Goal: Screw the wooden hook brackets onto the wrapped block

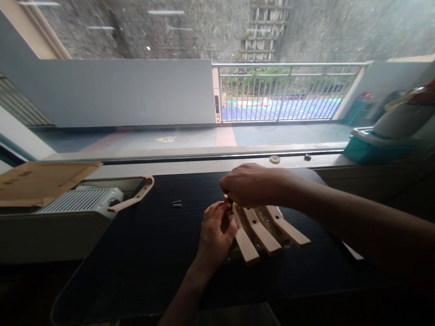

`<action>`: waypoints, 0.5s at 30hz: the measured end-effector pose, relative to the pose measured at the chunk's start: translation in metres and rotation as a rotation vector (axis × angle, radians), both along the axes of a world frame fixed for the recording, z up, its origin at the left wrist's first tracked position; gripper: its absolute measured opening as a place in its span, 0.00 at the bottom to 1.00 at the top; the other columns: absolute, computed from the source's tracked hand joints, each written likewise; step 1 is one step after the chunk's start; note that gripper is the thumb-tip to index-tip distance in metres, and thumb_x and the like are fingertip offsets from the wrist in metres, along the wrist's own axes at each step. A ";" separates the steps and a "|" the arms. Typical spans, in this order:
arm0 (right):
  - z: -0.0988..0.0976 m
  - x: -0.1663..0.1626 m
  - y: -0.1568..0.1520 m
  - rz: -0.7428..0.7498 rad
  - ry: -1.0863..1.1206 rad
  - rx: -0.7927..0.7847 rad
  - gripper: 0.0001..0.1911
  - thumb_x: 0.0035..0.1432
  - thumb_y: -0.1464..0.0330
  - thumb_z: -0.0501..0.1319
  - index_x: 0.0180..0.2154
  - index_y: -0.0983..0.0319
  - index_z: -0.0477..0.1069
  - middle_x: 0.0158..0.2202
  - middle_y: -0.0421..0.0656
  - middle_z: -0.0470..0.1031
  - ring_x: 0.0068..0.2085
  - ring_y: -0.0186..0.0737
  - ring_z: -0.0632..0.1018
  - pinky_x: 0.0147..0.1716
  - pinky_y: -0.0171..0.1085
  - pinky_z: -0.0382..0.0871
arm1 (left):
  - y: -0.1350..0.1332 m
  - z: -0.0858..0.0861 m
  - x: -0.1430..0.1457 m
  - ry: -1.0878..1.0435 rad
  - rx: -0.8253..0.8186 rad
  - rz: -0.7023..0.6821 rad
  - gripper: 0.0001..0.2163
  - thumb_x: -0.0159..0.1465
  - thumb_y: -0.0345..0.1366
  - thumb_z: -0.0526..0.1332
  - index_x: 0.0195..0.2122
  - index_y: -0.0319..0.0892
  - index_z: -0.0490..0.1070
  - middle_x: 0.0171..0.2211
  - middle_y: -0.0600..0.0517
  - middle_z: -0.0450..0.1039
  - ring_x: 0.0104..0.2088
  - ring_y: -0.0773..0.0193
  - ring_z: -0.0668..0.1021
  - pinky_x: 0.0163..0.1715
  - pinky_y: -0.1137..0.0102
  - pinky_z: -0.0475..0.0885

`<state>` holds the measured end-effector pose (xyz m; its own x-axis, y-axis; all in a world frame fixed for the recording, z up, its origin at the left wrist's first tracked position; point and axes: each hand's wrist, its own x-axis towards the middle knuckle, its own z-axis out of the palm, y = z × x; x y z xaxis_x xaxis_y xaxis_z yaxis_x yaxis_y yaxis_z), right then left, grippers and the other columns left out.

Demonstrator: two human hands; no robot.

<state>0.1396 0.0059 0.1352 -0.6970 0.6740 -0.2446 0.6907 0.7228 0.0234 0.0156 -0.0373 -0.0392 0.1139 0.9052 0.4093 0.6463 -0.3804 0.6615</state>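
Observation:
On a black table [142,253] lie three pale wooden slats [261,231], fanned out side by side with their far ends together. My right hand [249,184] hovers over those far ends, fingers pinched closed on a small dark screw-like part [231,207] that is mostly hidden. My left hand [215,228] is curled against the leftmost slat, holding it just below that part. Two small dark screws [176,203] lie loose on the table to the left.
A curved wooden piece [136,195] rests at the table's far left corner against a ribbed white radiator [78,201] with cardboard [37,181] on it. A window sill [210,160] behind holds a tape roll [274,159] and a teal and white object [380,140].

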 end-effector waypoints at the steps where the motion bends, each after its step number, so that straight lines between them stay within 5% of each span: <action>1: -0.001 0.000 0.000 -0.003 0.003 0.005 0.10 0.52 0.73 0.57 0.36 0.65 0.74 0.30 0.46 0.75 0.29 0.35 0.71 0.25 0.34 0.56 | 0.000 0.000 0.000 0.002 0.000 -0.002 0.14 0.59 0.32 0.55 0.47 0.42 0.66 0.49 0.47 0.66 0.51 0.56 0.66 0.52 0.59 0.64; 9: -0.006 0.004 -0.007 -0.110 0.041 0.078 0.13 0.58 0.66 0.51 0.32 0.65 0.72 0.27 0.46 0.74 0.26 0.34 0.69 0.24 0.34 0.55 | -0.001 0.002 0.000 0.004 0.011 -0.007 0.13 0.59 0.32 0.55 0.46 0.42 0.67 0.48 0.47 0.67 0.51 0.56 0.67 0.52 0.58 0.65; 15: 0.005 0.008 -0.007 -0.046 0.042 0.052 0.09 0.52 0.69 0.57 0.36 0.63 0.73 0.30 0.43 0.75 0.27 0.34 0.69 0.23 0.33 0.54 | -0.001 -0.001 -0.001 -0.001 0.051 0.010 0.13 0.58 0.33 0.55 0.45 0.42 0.67 0.48 0.47 0.67 0.51 0.56 0.68 0.51 0.59 0.66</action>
